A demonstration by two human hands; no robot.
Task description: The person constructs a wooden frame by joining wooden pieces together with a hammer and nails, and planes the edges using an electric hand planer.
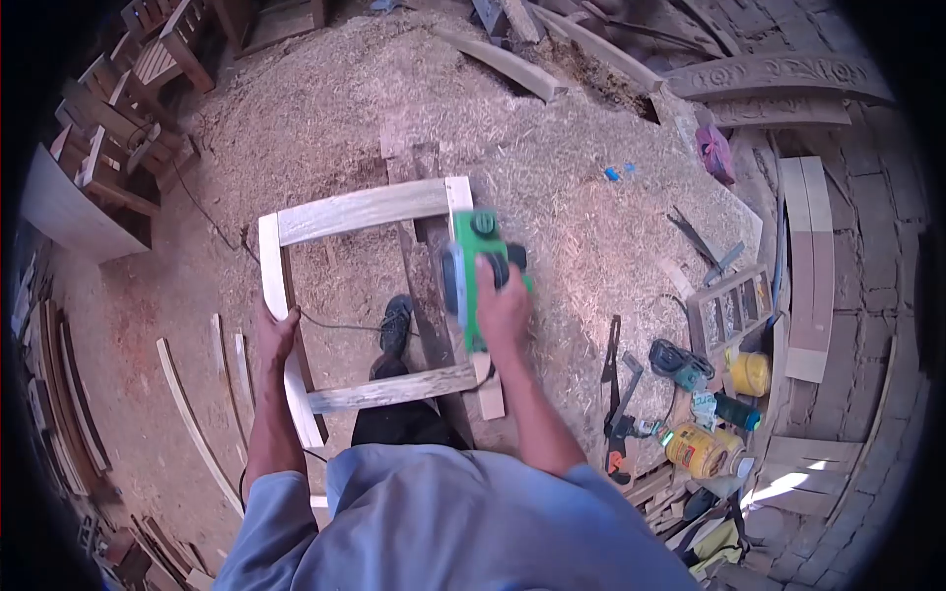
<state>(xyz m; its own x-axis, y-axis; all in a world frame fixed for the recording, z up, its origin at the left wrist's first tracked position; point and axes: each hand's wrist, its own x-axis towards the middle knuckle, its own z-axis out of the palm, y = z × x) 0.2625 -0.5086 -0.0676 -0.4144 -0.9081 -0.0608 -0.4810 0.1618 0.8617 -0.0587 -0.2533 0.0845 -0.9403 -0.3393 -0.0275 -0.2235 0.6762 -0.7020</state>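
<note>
My right hand (504,315) is wrapped round the black handle of a green electric planer (468,295). The planer rests along the right-hand upright of a pale wooden frame (365,211) and covers much of that piece. On the opposite side, my left hand (277,335) grips the frame's left upright with its fingers round the wood. Two slightly curved rails join the uprights, one at the far end and one close to my body. A dark cord (345,326) passes across the frame's opening, above my shoe (397,317).
Wood shavings cover the floor (325,118). A handsaw (613,394), a second power tool (678,362) and yellow containers (693,450) lie at the right. Chair frames (163,64) stand at the far left. Curved wood strips (187,409) lie left of me, and a carved board (778,74) lies at the back right.
</note>
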